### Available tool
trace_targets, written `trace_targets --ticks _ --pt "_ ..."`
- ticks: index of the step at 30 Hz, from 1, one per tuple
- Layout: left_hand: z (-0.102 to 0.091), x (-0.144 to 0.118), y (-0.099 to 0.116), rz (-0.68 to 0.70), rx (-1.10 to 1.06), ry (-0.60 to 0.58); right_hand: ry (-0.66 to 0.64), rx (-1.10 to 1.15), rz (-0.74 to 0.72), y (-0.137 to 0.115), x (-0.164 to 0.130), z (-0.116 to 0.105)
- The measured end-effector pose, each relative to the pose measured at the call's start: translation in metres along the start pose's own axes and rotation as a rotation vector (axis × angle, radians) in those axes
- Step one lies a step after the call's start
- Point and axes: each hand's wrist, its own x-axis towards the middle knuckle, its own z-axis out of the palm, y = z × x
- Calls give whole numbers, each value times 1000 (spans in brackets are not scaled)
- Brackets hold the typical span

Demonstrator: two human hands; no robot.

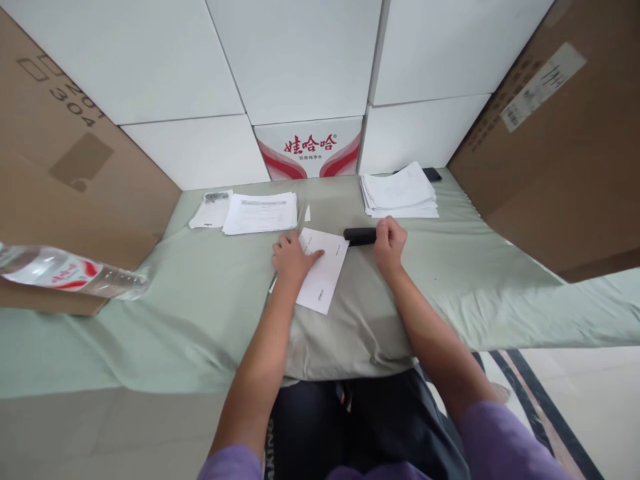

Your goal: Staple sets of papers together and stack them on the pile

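Observation:
White paper sheets (323,283) with small print lie at a slant on the green cloth (215,300). My left hand (291,261) holds them at the left edge, thumb stretched over the top face and fingers curled near the upper left corner. Wrapped in a fist, my right hand (391,243) grips a black stapler (361,235). The stapler's front end points left and meets the upper right corner of the sheets. Whether the corner is inside its jaws, I cannot tell.
Behind lie a left paper stack (263,213), a clear packet of small dark pieces (213,208), a right paper stack (400,193) and a black phone-like object (431,175). White boxes (310,150) form a wall. Cardboard boxes (75,200) flank both sides. A water bottle (75,272) lies left.

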Motion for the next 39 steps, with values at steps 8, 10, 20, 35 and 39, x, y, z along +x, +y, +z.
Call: trace_targets --ticks 8,10,20,35,39 --pt "0 13 -13 -105 -136 -90 -74 113 81 11 -10 14" --pt "1 21 -25 -72 -247 -97 -94 139 93 11 -9 15" --pt "-19 37 -64 148 -1075 -82 -399 168 137 4 -16 22" --pt "1 41 -52 150 -1176 312 -881 -169 -43 -10 -36 32" --pt "2 44 -49 247 -1454 287 -741 -301 -130 -17 -33 26"
